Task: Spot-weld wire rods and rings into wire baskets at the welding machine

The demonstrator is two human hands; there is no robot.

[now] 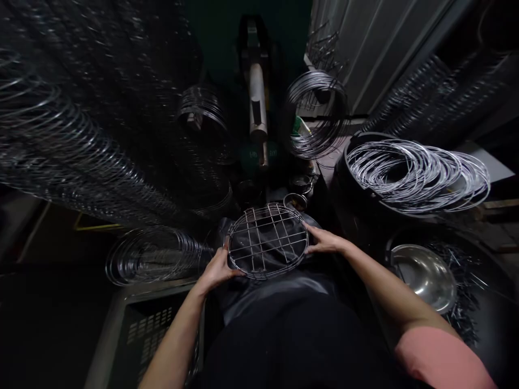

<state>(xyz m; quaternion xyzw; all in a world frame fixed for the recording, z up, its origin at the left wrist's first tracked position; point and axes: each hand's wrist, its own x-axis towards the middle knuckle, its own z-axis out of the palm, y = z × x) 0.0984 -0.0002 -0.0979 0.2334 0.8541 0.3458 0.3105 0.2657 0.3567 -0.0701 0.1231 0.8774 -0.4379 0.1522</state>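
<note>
Between my two hands is a round wire rack (267, 250), with crossed wires inside a ring of thin metal rods. My left hand (218, 268) grips its left rim, the thumb lying along the near edge. On the opposite side, my right hand (324, 240) holds the right rim between thumb and fingers. The rack is over my dark-covered lap, just in front of my body. Beyond it stands a machine with a pale cylindrical arm (257, 94) pointing down toward me, apart from the rack.
Stacked wire rings (81, 135) rise along the left. A black tub (352, 178) at right holds loose wire rings (417, 173). Nearer, a metal bowl (425, 275) lies among short wire pieces (462, 292). A plastic crate (121, 324) stands at lower left. Wire coils (316, 113) hang beside the machine.
</note>
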